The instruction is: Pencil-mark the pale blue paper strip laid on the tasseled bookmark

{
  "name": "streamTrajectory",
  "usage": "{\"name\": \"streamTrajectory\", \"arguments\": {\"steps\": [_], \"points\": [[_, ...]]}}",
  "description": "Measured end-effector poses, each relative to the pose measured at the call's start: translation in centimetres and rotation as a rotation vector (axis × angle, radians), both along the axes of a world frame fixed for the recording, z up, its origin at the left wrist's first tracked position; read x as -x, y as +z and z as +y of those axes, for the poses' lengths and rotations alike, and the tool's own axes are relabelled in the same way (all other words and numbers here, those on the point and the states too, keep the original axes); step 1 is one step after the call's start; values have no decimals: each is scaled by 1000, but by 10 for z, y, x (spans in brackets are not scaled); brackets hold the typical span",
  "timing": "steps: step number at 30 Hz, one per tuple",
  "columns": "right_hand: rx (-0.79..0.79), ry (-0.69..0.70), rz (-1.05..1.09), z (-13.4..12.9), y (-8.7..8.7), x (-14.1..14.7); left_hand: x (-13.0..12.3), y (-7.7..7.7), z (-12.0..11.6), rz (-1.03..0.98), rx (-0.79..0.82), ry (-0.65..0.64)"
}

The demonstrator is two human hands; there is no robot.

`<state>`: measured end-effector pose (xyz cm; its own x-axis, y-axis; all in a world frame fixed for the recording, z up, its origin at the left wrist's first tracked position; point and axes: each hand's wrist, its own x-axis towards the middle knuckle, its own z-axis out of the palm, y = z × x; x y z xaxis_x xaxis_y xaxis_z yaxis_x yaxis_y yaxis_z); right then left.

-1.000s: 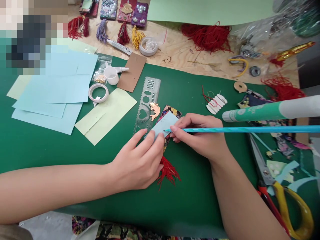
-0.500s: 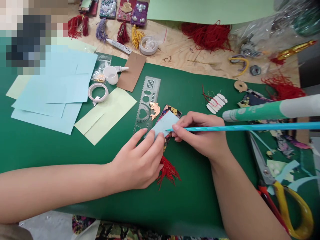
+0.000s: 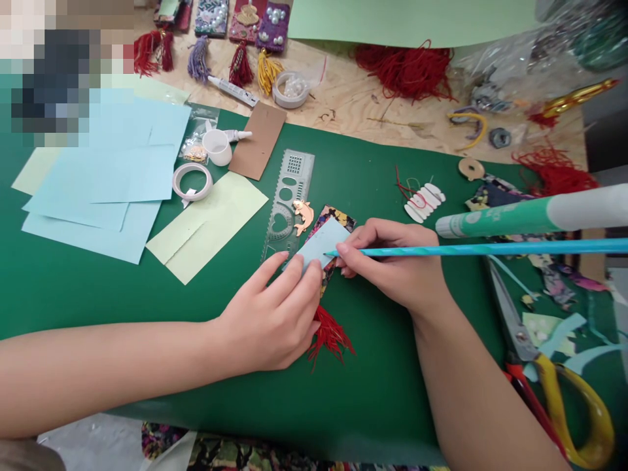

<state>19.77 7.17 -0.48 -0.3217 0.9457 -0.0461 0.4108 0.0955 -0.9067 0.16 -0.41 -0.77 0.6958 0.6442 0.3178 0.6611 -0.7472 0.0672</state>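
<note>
My right hand [image 3: 392, 261] is closed around a blue pencil [image 3: 490, 248], and the pencil's tip rests on a small piece of light blue paper [image 3: 328, 237]. With fingers stretched out, my left hand [image 3: 277, 314] lies on that paper's lower left edge and presses it down. Under the paper is a flower-patterned fabric strip [image 3: 339, 214], partly covered, with a red tassel [image 3: 331, 333] at its lower end. Beside the paper lie a clear plastic ruler [image 3: 298, 173] and, partly on it, a copper-coloured fish charm [image 3: 305, 216].
Blue sheets [image 3: 132, 176], a cut pale green card [image 3: 209, 226], a tape roll [image 3: 174, 182] and brown cardboard [image 3: 258, 140] lie left. A wound thread card [image 3: 424, 203], a green marker [image 3: 510, 217] and scissors [image 3: 520, 333] are at right. Tasselled pieces [image 3: 273, 29] lie at the back.
</note>
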Motion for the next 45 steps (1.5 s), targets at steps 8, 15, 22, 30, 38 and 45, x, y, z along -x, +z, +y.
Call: {"name": "streamTrajectory", "arguments": {"steps": [8, 15, 22, 30, 38, 45], "points": [[-1, -1, 7, 0, 0, 0, 0, 0, 0, 4, -5, 8], [3, -15, 2, 0, 1, 0, 0, 0, 0, 12, -9, 7], [-15, -21, 21, -1, 1, 0, 0, 1, 0, 7, -6, 9], [-18, -27, 10, 0, -1, 0, 1, 0, 0, 4, -9, 7], [-35, -22, 15, 0, 0, 0, 0, 0, 1, -7, -8, 6], [-25, -47, 81, 0, -2, -3, 0, 0, 1, 3, -9, 11]]}}
